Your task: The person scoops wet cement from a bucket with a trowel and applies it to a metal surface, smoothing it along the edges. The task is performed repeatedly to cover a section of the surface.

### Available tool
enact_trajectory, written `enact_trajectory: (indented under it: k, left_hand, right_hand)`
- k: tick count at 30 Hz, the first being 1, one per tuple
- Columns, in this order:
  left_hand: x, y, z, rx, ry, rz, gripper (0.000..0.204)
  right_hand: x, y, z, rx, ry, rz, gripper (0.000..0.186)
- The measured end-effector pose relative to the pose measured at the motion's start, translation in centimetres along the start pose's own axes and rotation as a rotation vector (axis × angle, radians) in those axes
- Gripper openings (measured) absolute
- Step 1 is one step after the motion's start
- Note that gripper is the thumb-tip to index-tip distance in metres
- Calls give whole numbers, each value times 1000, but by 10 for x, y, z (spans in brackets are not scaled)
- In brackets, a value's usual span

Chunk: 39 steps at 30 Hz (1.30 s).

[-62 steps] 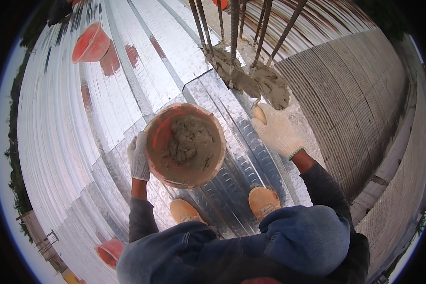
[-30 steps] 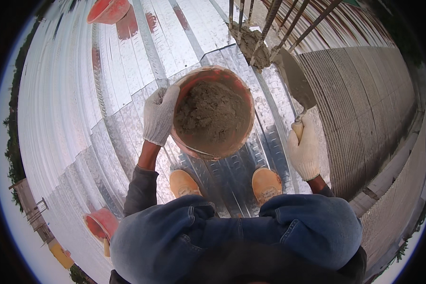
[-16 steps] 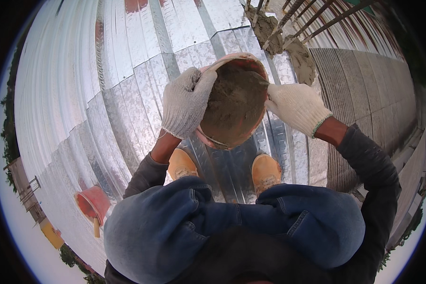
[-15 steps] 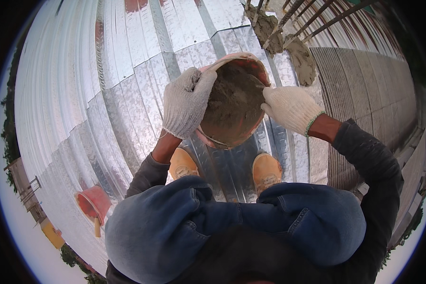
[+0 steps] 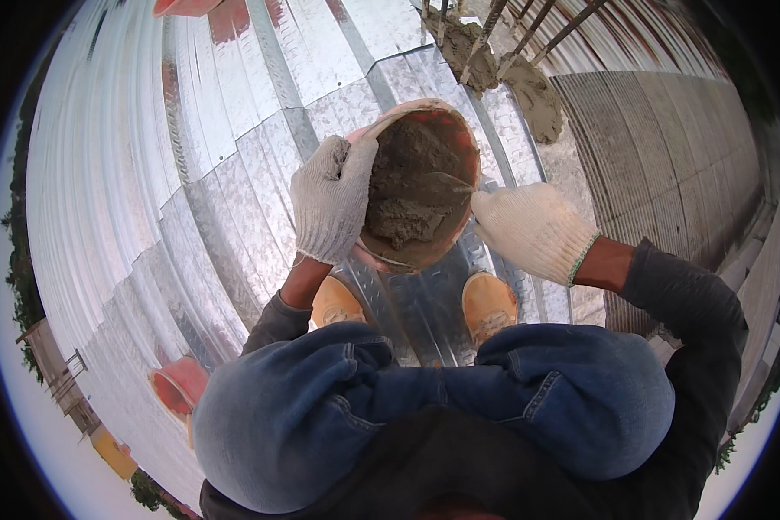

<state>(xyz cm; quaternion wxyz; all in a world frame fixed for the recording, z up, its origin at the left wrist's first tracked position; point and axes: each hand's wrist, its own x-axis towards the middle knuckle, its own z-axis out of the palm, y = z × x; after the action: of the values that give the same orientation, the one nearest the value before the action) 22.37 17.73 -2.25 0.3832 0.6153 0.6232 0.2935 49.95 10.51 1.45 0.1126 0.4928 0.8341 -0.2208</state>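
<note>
1. Head view: the left hand [image 5: 331, 204] grips the tilted bucket [image 5: 407, 109] by its rim, over the metal floor [image 5: 251, 208], near its right edge. Slipping could spill the mud [image 5: 407, 221].
2. The right hand [image 5: 542, 232] seems to hold a trowel [image 5: 447, 183]; pushing hard could tip everything.

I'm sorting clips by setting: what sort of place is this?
Probably an outdoor building site: steel bars stand amid grey, mortar-like paste, ribbed metal sheeting lies underfoot, and a bucket holds more.

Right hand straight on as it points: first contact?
Likely the bucket, at its right rim, just left of the right hand; height is unclear, so it might clear that and meet mortar.
</note>
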Motion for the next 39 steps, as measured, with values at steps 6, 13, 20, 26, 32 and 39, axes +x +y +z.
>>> enact_trajectory:
  k: [6,13,20,26,32,39]
  left_hand:
    - [-16,12,13,15,-41,63,40]
    - [-33,-16,-16,-104,-79,13,29]
    - [-32,-66,-27,-267,124,-2,18]
    - [-12,-99,-46,-500,235,-119,17]
    - [5,-86,-21,-411,164,-89,22]
    - [10,-63,-21,-330,122,-67,30]
  right_hand:
    - [21,32,5,-193,114,66,20]
    - [53,24,17,185,-438,18,25]
    - [44,-23,78,905,-490,194,39]
    - [66,-86,81,2011,-581,369,29]
    - [56,-69,76,2718,-463,285,35]
    - [26,-34,10,1778,-400,367,45]
